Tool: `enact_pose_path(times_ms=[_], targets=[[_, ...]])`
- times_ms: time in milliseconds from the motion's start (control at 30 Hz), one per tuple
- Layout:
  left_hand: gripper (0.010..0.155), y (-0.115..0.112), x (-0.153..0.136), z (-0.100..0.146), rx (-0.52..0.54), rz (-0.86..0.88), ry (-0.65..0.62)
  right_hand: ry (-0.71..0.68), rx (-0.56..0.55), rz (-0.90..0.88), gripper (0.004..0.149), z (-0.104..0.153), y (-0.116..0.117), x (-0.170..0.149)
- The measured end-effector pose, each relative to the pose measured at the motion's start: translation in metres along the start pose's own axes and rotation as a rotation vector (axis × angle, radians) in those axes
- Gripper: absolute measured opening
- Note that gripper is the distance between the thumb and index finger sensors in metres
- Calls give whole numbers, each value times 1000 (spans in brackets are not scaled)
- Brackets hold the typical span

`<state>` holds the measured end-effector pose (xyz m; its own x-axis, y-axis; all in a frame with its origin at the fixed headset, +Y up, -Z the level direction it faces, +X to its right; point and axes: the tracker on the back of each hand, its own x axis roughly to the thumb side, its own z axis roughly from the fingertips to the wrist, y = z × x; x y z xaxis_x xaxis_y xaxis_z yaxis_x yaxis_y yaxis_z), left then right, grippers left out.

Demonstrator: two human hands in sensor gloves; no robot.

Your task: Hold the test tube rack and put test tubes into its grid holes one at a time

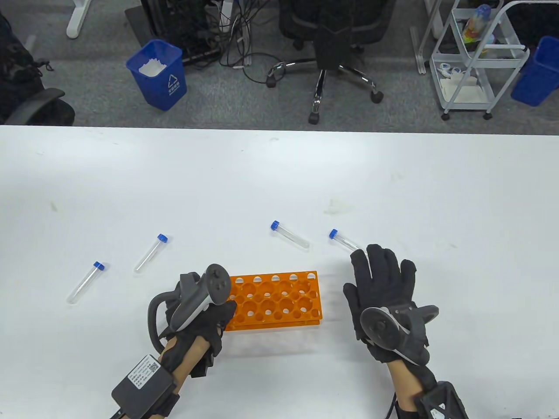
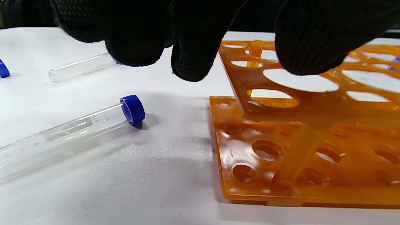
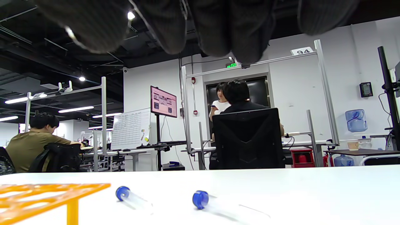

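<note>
Now the left hand (image 1: pixel 196 314) rests on the near-left corner of the rack (image 1: pixel 279 301), fingers draped over its top plate without a full clamp, and all holes are empty. The right hand (image 1: pixel 384 301) hovers spread and empty, its fingertips over the tail of the nearest tube (image 1: pixel 343 239) (three more lie farther left). Best to press the rack down firmly, then pinch that tube near its blue cap.

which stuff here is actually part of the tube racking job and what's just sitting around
Part of the job:
- orange test tube rack, all holes empty
- four blue-capped test tubes lying on the table
- left hand at the rack's left end
- right hand, open near the rightmost tube

Just lying about:
- blue bin
- office chair
- white cart
</note>
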<state>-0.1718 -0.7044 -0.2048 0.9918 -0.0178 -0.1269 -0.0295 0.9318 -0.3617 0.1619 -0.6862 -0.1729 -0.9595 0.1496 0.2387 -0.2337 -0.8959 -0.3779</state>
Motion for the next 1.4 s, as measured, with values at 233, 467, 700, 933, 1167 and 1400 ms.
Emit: enact_pose_path(times_ms=[233,467,700,933,1167,1400], targets=[[68,-5,1,-11,-22,43,29,6,-3,-11,66,1,-1,-1],[57,-3,-6,-13,-26,127,16,6,-1,-15,66,1,-2,-2],[48,-1,-23,-14,-111,566,-126,7,22,-15,66,0,0,-2],[41,-17,-48,-24,-375,1158,-203,16,39,-18,66,-1,1,-2],[42,-10,-80,-22,-322,1440,-332,56,49,-52,66,-2,2,-11],[44,-12,-111,-15,-212,1529,-390,144,27,-65,60,-11,-5,-29]])
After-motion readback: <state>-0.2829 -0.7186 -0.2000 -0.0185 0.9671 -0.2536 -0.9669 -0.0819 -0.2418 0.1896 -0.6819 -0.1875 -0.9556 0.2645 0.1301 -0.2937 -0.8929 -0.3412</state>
